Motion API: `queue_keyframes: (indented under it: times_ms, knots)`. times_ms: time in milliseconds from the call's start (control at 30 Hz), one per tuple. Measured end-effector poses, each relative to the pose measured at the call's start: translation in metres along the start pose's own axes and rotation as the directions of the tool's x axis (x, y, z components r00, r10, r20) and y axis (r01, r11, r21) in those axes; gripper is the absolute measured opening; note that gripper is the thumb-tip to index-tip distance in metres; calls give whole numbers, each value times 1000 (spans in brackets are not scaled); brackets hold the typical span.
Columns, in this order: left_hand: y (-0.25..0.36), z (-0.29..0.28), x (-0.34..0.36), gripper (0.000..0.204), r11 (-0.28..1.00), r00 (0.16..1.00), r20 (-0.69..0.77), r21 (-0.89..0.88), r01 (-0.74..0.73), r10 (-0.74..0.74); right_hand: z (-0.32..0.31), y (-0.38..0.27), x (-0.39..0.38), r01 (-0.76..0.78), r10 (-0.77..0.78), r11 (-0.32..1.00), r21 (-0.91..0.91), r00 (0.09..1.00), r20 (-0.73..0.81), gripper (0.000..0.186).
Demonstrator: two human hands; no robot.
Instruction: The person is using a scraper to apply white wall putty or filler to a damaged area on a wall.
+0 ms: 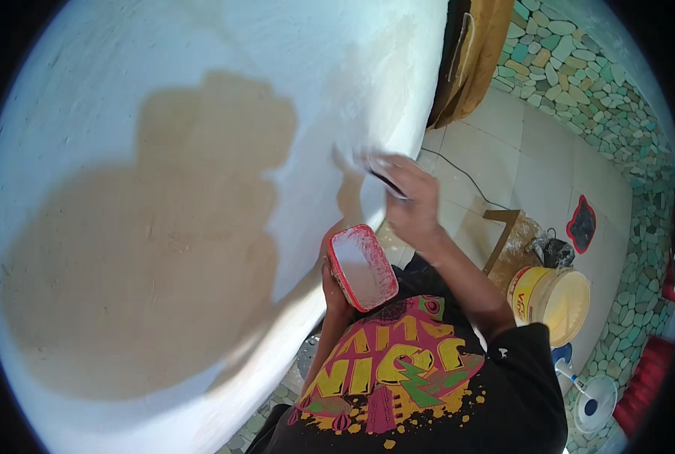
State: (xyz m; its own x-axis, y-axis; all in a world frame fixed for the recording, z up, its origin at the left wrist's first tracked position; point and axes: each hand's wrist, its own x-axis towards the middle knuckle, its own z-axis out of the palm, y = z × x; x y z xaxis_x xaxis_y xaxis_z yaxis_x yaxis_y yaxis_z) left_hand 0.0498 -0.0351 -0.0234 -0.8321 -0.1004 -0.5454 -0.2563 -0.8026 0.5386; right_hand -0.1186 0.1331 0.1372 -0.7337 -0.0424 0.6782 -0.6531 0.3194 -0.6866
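Note:
My left hand (335, 291) is closed around the side of a red rectangular tub (364, 305), held in front of my chest. Inside the tub is a white, paint-like or paste-like substance, with smears up its walls. My right hand (414, 198) is raised above and to the right of the tub, fingers closed on a hand tool (388, 184) with a dark edge. Motion blurs that tool and its whitish end, so its exact kind cannot be made out. It is close to the white wall (315, 45); whether it touches cannot be told.
A yellow and white bucket (530, 296) stands on the tiled floor at the right, near a low wooden piece (515, 238) and a dark plastic bag (558, 252). A cable (466, 175) crosses the floor. A brown upholstered piece (482, 60) stands beyond the wall's edge.

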Motion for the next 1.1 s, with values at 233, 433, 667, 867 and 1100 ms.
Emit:
queue_keyframes:
  times_ms: [233, 433, 667, 867, 1100]
  knots:
    - [-6, 46, 7, 58, 995, 997, 11, -71, -70, 71, -63, 17, 55, -315, 155, 915, 252, 852, 501, 52]
    - [-31, 61, 26, 57, 969, 985, -81, -186, -163, 150, -37, 27, 83, 312, -253, 950, -8, 786, 564, 76]
    - [-58, 85, 34, 57, 903, 931, -272, -289, -319, 243, -41, 71, 87, 407, -274, 913, -19, 648, 710, 78]
    - [-83, 107, 50, 56, 865, 889, -329, -283, -415, 319, -37, 90, 104, 352, -329, 933, 77, 745, 580, 82]
    - [-100, 147, 55, 57, 816, 851, -351, -296, -497, 391, -37, 95, 93, 372, -408, 903, 214, 592, 695, 83]
